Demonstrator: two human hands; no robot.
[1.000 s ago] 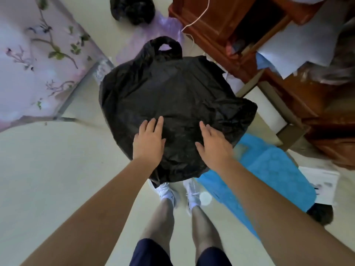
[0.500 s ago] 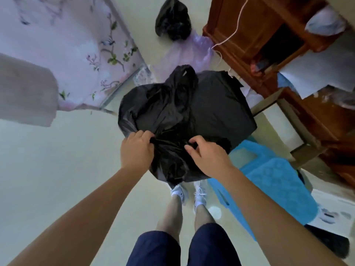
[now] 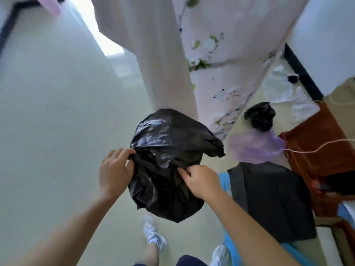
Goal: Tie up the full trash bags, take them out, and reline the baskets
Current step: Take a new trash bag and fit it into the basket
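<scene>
Both my left grip [image 3: 115, 173] and right grip [image 3: 201, 181] pinch the black bag [image 3: 169, 146] aloft; one knotted bag [image 3: 260, 119] lies on the floor [image 3: 57, 150]; carrying out and relining look undone.

Arms outstretched; left hand [image 3: 115, 173], right hand [image 3: 201, 182] grip black bag [image 3: 169, 143], fingers curled.

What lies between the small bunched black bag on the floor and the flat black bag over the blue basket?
A pale purple plastic bag on the floor, as the head view shows.
</scene>
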